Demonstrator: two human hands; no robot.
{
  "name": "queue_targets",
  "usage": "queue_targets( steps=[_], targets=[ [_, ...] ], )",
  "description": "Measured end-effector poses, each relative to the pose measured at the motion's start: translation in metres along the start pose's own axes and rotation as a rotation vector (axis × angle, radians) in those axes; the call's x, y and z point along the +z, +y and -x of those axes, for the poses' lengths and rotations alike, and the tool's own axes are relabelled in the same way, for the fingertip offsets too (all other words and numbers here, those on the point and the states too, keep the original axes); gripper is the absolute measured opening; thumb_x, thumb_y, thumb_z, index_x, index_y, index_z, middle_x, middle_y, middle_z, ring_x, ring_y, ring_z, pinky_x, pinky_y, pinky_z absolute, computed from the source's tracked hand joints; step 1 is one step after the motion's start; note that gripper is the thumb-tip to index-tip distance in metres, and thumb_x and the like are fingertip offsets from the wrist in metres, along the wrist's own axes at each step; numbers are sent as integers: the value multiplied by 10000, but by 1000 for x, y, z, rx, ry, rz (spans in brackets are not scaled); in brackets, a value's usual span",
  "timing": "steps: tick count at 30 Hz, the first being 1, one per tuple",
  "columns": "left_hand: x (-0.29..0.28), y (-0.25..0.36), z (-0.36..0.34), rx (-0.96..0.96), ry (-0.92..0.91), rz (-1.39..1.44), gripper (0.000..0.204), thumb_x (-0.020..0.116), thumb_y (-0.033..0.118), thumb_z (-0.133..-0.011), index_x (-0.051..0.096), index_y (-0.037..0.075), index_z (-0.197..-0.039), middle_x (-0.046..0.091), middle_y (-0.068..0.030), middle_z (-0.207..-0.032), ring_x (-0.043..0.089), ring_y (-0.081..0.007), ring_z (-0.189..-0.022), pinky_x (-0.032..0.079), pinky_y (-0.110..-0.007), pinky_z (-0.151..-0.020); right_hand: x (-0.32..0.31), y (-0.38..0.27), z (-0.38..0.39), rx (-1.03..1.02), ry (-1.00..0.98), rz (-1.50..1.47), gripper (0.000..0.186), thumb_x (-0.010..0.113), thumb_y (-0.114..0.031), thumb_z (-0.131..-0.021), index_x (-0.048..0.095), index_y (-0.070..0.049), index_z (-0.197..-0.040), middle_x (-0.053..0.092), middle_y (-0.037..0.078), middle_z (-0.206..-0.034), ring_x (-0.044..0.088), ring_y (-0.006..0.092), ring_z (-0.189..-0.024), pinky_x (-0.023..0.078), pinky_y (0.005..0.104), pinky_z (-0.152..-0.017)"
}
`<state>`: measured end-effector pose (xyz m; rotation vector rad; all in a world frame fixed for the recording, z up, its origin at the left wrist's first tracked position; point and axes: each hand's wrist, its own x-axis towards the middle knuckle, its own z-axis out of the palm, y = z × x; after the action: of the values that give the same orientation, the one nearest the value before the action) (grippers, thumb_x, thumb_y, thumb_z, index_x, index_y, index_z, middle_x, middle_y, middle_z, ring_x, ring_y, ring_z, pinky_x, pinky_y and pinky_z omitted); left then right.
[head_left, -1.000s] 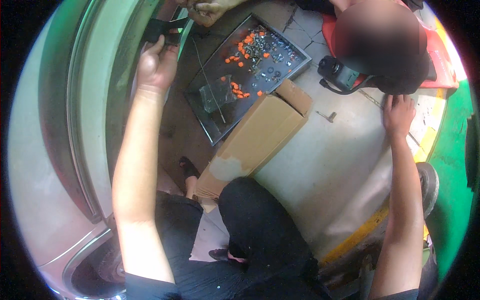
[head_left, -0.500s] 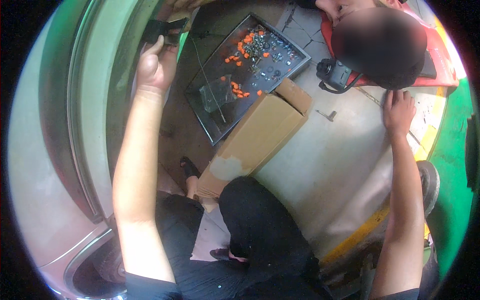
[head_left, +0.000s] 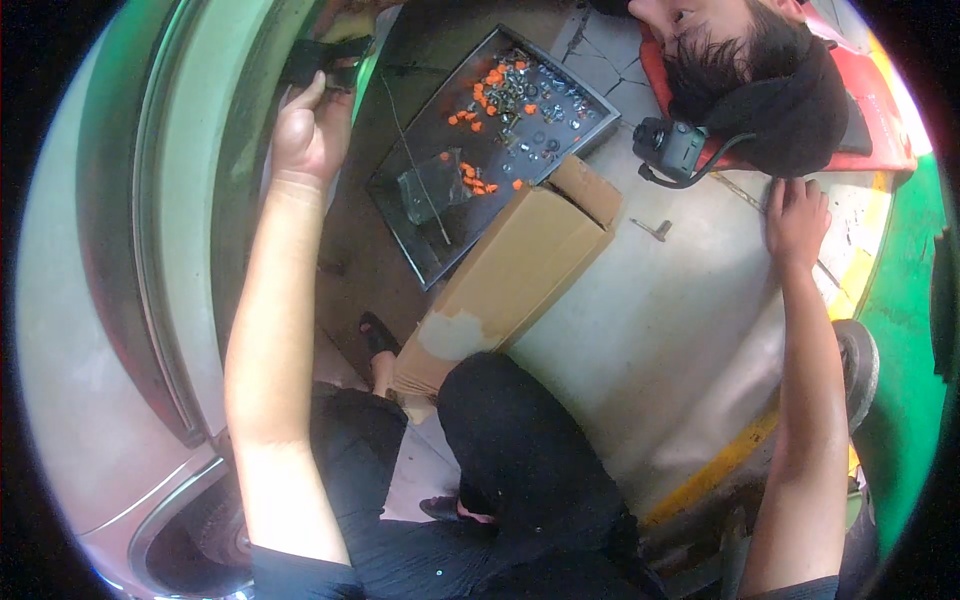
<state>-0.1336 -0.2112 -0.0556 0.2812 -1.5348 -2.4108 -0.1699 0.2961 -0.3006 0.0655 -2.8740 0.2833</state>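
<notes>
Up against the car's body panel (head_left: 120,260), your left hand (head_left: 310,135) is pinching the black strap piece (head_left: 325,60), so keep it snug while your right hand (head_left: 797,220) stays flat and open on the floor (head_left: 640,330) for balance.

Over the last second the left hand (head_left: 312,135) has crept a little higher and to the right along the car's body, closing on the black part (head_left: 322,60) at the top edge, thumb now raised toward it. The other person's head (head_left: 770,85) has slid up toward the top edge and further right. Their hand, which reached in at the top above the black tray (head_left: 420,240) a second ago, has almost left the picture. The right hand (head_left: 797,222) has shifted slightly up across the floor (head_left: 640,330).
</notes>
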Motion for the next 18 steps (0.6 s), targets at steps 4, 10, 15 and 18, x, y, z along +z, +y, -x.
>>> queue_targets(
  steps=[4,10,15,18],
  targets=[
    [4,0,1,15,61,-30,326,488,-35,-920,472,-31,-1245,533,-179,-1238,507,-291,-1147,409,-439,-1046,0,1,0,8,-10,-7,331,451,-368,-946,581,-63,-953,568,140,-966,514,332,-944,392,453,-799],
    [0,1,-1,25,132,-19,355,471,-26,-931,435,-13,-1284,478,-177,-1303,472,-294,-1178,405,-461,-1049,-2,-3,-1,11,-16,-17,340,449,-373,-947,585,-61,-953,566,141,-967,514,330,-946,389,454,-808],
    [9,-6,1,53,167,-4,366,444,-42,-936,407,-11,-1298,431,-180,-1330,452,-306,-1184,408,-467,-1045,-2,1,0,18,-30,-4,344,447,-374,-947,588,-61,-954,566,144,-973,514,332,-947,387,455,-815],
    [1,0,-2,36,185,-46,357,434,-41,-940,405,-11,-1294,412,-180,-1335,443,-312,-1183,408,-465,-1045,-1,0,-1,17,-50,0,346,446,-376,-947,589,-61,-957,565,146,-979,513,331,-946,386,453,-816]
  ],
)
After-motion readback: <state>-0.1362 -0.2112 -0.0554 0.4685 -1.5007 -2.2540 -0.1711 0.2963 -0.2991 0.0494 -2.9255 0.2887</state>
